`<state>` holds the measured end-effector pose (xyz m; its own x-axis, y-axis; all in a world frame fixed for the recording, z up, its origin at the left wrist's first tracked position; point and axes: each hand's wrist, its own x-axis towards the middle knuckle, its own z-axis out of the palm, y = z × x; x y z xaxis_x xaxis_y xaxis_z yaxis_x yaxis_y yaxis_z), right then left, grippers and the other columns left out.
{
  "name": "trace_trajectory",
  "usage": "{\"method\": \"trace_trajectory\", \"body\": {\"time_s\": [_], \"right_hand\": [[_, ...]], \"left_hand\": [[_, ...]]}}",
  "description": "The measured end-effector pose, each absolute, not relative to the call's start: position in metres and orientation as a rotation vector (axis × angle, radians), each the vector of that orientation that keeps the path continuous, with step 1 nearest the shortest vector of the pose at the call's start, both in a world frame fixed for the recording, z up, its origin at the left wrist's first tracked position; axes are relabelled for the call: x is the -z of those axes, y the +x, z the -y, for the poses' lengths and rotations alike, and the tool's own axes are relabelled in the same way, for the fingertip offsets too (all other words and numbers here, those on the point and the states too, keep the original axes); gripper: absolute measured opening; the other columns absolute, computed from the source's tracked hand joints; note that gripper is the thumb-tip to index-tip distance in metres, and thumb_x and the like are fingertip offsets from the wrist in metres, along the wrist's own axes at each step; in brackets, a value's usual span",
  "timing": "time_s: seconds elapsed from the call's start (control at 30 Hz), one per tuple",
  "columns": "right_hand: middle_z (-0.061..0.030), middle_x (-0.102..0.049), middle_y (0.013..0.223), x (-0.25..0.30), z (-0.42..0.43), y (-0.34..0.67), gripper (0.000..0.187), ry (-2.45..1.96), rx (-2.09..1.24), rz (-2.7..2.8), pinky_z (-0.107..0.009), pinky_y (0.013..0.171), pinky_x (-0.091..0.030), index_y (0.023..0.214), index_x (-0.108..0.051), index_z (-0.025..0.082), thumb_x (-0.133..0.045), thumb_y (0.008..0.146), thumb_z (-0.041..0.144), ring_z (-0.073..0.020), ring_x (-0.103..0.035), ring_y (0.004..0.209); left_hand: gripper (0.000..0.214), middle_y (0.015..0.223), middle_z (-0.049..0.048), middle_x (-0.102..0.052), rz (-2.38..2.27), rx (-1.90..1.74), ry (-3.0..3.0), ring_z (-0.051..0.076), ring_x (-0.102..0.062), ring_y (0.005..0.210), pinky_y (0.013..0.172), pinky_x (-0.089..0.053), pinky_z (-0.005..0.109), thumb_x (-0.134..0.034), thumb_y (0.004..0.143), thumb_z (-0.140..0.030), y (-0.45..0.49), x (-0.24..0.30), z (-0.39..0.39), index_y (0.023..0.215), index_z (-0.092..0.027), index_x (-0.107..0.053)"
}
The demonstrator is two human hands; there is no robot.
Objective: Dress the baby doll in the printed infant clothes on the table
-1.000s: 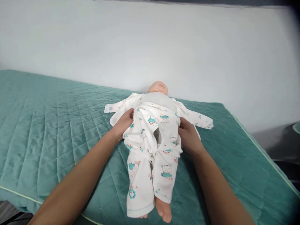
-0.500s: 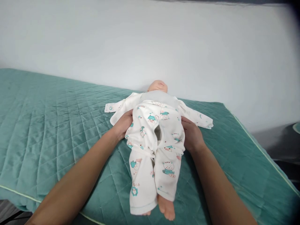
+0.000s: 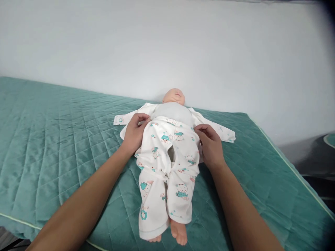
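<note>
A baby doll point(image 3: 171, 111) lies on its back, head toward the wall and feet toward me. White printed baby pants point(image 3: 167, 139) cover its legs and reach up to the belly, with a gap at the crotch. Its white jacket point(image 3: 220, 130) is spread out to both sides, sleeves outstretched, the grey chest bare between. My left hand point(image 3: 136, 132) pinches the waistband at the doll's hip on the left. On the opposite hip, my right hand point(image 3: 209, 143) has thumb and forefinger closed on the waistband. The doll's toes point(image 3: 179, 232) show below the cuffs.
A green quilted cover point(image 3: 78, 139) with pale piping lies under the doll. Behind it rises a plain white wall point(image 3: 167, 45). Past the cover's right edge stands a dark object with a greenish top point(image 3: 329, 140), partly cut off.
Both hands have moved from beside the hips up to the waistband, fingertips now in sight and pinching it. The doll appears slightly further left in view.
</note>
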<state>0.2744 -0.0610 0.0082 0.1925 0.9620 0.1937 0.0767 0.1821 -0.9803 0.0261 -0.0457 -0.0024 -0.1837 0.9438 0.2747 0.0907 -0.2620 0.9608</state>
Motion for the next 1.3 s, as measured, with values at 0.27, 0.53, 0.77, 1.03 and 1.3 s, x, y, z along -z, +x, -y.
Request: {"method": "trace_trajectory", "body": {"time_s": [0.27,0.53,0.77,1.03,1.3], "right_hand": [[0.003,-0.047,0.085,-0.014,0.064,0.281,0.026,-1.119,-1.021,1.512,-0.028,0.065,-0.038,0.089,-0.057,0.026,-0.078,0.076,0.035,-0.013,-0.043,0.072],[-0.0016,-0.053,0.099,-0.015,0.054,0.277,0.025,-0.994,-0.621,1.803,-0.037,0.097,-0.038,0.072,-0.052,0.023,-0.073,0.083,0.031,-0.0198,-0.05,0.102],[0.0016,-0.056,0.079,-0.011,0.052,0.274,0.021,-1.168,-0.689,1.682,-0.031,0.074,-0.04,0.076,-0.058,0.023,-0.063,0.089,0.039,-0.0152,-0.049,0.075],[0.0032,-0.047,0.066,-0.021,0.018,0.267,0.036,-1.348,-0.705,1.635,-0.029,0.064,-0.034,0.068,-0.05,0.023,-0.059,0.087,0.052,-0.0152,-0.04,0.067],[0.0034,-0.044,0.068,-0.021,0.014,0.273,0.031,-1.269,-0.836,1.654,-0.029,0.063,-0.032,0.072,-0.051,0.023,-0.06,0.088,0.048,-0.0137,-0.037,0.065]], "left_hand": [[0.019,0.131,0.0066,-0.056,-1.154,-1.383,1.937,0.022,-0.049,0.13,0.117,-0.032,0.042,-0.064,0.088,-0.032,0.019,-0.003,0.041,0.106,-0.025,-0.066],[0.01,0.132,0.0078,-0.055,-1.085,-1.244,1.851,0.022,-0.051,0.126,0.11,-0.037,0.039,-0.067,0.082,-0.027,0.018,-0.01,0.034,0.085,-0.02,-0.059],[0.023,0.094,0.0024,-0.063,-0.919,-1.226,1.586,0.018,-0.058,0.093,0.084,-0.045,0.032,-0.064,0.084,-0.039,0.017,-0.007,0.026,0.081,-0.021,-0.05],[0.026,0.065,-0.0025,-0.043,-1.067,-1.215,1.491,0.013,-0.037,0.059,0.06,-0.029,0.028,-0.066,0.082,-0.04,0.024,-0.024,0.004,0.075,-0.022,-0.049],[0.016,0.069,-0.0029,-0.049,-1.295,-1.255,1.754,0.016,-0.046,0.068,0.067,-0.034,0.03,-0.058,0.09,-0.034,0.039,-0.022,-0.01,0.083,-0.022,-0.049]]}}
